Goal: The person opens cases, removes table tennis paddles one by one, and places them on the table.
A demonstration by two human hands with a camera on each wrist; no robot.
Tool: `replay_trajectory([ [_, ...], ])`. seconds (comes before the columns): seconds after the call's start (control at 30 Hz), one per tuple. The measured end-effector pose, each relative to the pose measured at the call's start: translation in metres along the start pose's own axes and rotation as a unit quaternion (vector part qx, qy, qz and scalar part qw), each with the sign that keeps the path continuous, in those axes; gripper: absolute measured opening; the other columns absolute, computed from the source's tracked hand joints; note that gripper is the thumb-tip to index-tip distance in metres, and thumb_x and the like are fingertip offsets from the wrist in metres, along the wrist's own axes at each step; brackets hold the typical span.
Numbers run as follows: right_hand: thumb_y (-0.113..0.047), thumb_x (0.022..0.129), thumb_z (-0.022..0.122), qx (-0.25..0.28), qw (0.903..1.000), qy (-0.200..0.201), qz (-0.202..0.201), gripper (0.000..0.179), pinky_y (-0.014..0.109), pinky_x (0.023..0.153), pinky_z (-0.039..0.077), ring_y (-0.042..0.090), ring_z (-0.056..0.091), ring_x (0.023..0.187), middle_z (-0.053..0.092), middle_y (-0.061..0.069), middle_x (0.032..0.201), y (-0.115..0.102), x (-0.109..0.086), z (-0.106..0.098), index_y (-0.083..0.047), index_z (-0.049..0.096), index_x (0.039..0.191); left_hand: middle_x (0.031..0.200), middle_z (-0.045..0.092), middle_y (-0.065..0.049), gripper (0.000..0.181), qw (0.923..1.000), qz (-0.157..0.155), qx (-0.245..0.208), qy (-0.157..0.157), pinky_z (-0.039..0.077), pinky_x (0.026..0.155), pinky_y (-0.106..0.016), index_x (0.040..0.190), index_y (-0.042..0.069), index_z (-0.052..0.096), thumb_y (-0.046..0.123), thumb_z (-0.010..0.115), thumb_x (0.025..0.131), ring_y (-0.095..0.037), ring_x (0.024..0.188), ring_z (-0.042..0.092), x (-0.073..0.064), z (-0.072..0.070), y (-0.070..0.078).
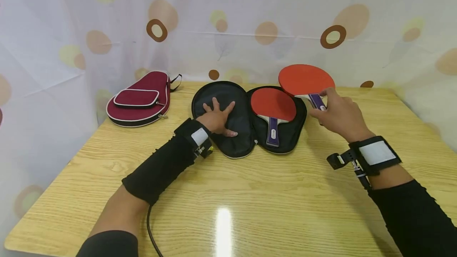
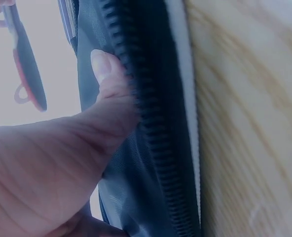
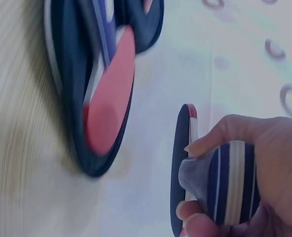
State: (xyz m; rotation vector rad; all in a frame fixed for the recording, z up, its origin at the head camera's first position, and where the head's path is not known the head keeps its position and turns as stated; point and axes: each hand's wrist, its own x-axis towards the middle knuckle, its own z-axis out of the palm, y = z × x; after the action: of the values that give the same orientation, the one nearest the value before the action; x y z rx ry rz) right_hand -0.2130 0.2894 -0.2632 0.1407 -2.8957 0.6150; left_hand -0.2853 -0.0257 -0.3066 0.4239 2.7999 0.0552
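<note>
My right hand [image 1: 340, 114] grips the purple-striped handle of a red-faced table tennis paddle [image 1: 305, 79], raised over the back right edge of the open case. The right wrist view shows the striped handle end [image 3: 235, 182] between thumb and fingers, and a black face on the blade's other side. A second red paddle [image 1: 273, 104] lies in the right half of the black zippered case [image 1: 242, 110], its handle towards me. My left hand [image 1: 216, 120] rests with spread fingers on the left half's lining; its thumb [image 2: 102, 66] lies just inside the zipper teeth.
A burgundy paddle case [image 1: 143, 80] with white piping, a front pocket and a strap stands at the back left of the wooden table [image 1: 271, 197]. Behind the table hangs a dotted white curtain [image 1: 200, 19]. A cable [image 1: 150, 225] trails from my left arm.
</note>
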Motion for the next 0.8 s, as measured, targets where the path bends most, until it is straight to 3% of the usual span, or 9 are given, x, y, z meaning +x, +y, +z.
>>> replay_trajectory([
  [0.4,-0.025,0.098,0.060,-0.033,0.9958,-0.065,0.056,0.060,0.037,0.051,0.040,0.027,0.061,0.063,0.068,0.017,0.074,0.094,-0.010,-0.018,0.021,0.037,0.130,0.164,-0.012,-0.029,0.111,1.0000,-0.001,0.000,-0.005,0.042,0.101,-0.066,0.163,0.031,-0.003,0.061,0.070,0.085,-0.059,0.146,0.002,0.002,-0.001,-0.001],
  [0.57,-0.025,0.098,0.059,-0.047,0.9913,-0.097,0.075,0.062,0.038,0.053,0.043,0.030,0.059,0.066,0.063,0.035,0.095,0.114,-0.015,-0.017,0.022,0.036,0.129,0.163,-0.014,-0.029,0.112,0.9999,-0.003,-0.003,-0.010,0.042,0.101,-0.066,0.163,0.031,-0.005,0.060,0.070,0.085,-0.059,0.146,0.001,0.002,-0.001,-0.001],
  [0.8,-0.025,0.097,0.058,-0.049,0.9827,-0.157,0.086,0.064,0.042,0.059,0.049,0.031,0.061,0.070,0.061,0.037,0.100,0.124,-0.015,-0.010,0.024,0.032,0.129,0.163,-0.016,-0.029,0.112,0.9998,-0.007,-0.015,-0.015,0.037,0.105,-0.068,0.163,0.031,-0.006,0.059,0.071,0.085,-0.059,0.146,-0.002,0.002,0.000,0.000],
])
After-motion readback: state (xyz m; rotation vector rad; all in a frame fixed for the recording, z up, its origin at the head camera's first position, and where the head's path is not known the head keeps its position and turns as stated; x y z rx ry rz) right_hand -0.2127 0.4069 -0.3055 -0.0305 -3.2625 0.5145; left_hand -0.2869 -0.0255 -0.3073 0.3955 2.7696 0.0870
